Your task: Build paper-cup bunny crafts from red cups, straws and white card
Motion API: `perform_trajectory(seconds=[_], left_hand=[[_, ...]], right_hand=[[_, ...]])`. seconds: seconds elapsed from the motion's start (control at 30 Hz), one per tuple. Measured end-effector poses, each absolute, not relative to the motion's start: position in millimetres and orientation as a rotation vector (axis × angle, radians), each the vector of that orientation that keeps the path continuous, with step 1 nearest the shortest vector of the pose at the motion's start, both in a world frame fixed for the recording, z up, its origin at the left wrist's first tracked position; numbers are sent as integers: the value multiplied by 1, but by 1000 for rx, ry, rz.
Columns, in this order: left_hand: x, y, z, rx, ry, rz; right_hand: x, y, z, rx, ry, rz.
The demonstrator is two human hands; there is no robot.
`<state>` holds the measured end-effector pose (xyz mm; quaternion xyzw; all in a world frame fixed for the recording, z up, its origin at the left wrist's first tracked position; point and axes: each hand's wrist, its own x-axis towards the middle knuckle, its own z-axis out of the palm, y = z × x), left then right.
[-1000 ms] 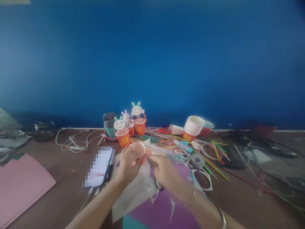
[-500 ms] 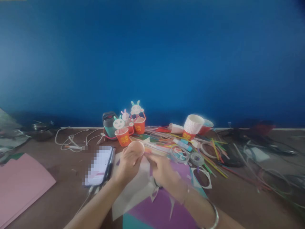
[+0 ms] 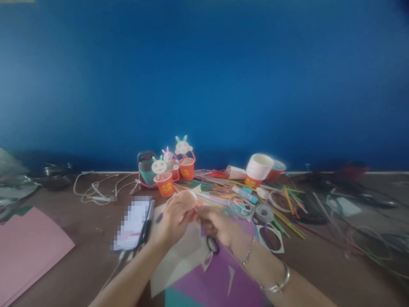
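Largest item: a blue wall (image 3: 204,85), standing beyond the grip. A brown table (image 3: 99,221) extends below it and to both sides. Pink paper (image 3: 35,251) lies well to the left of the grip. A purple sheet (image 3: 220,277) lies beneath the right hand and on the wearer's side of the grip; a whitish sheet (image 3: 179,256) lies under the left hand, overlapping it. A phone (image 3: 134,221) (part of its screen masked by blocks) lies just left of the grip.

The left hand (image 3: 174,221) is closed round a paper cup (image 3: 188,199), its mouth open to view. The right hand (image 3: 217,221) is bent, fingertips at the cup's right side; whether they pinch anything cannot be determined.

A stack of cups (image 3: 259,168) stands beyond the grip, to the right. Red cups (image 3: 165,185) bearing rabbit-eared figures (image 3: 159,166) stand just beyond it, to the left. To the right lie a tape roll (image 3: 269,216) and a glue stick (image 3: 245,195). Smallest item: a dark loop (image 3: 216,251), just below the right hand.
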<state>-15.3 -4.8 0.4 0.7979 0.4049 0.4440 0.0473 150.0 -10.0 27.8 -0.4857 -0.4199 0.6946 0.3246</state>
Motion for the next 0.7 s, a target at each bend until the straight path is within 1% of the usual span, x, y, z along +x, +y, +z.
perform_trajectory(seconds=[0.03,0.13,0.27,0.37,0.5,0.57,0.63,0.7], left_hand=[[-16,-5,1,2444,1200,1323],[-17,-5,2,2463,1208,1288],[-18,-3,2,2396,1356,1361],[-17,-4,3,2383,1323,1352],[-16,-8,4,2453,1221,1340],[-14,-9,2,2401,1302,1480],[-13,-9,-2,2211,1423,1625],[-11,-7,-7,1960,1420,1607]], right_hand=[[150,-10,28,-1257,-1078,1843],[150,-13,35,-1269,-1179,1739],[153,-17,49,-1470,-1520,1597],[154,-17,49,-1508,-1601,1599],[155,-12,36,-1339,-1400,1765],[157,-11,31,-1215,-1306,1818],[159,-10,28,-1080,-1250,1877],[161,-11,30,-947,-1228,1953]])
